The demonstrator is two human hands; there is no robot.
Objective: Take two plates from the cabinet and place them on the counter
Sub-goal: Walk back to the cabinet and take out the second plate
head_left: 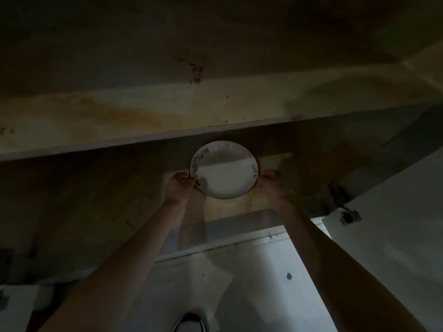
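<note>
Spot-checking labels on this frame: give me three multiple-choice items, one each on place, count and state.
1. Where is the plate?
A. Just below the stained shelf
B. On the floor
C. In a sink

2. How many plates are visible?
A. Three
B. One
C. Four

3. How is the plate held?
A. By one hand only
B. By no hand
C. By both hands at opposite rims

Answers:
1 A, its top edge meets the shelf's front edge.
2 B, only one white disc shows; any second plate beneath it cannot be told.
3 C, the left hand and the right hand grip either side.
</note>
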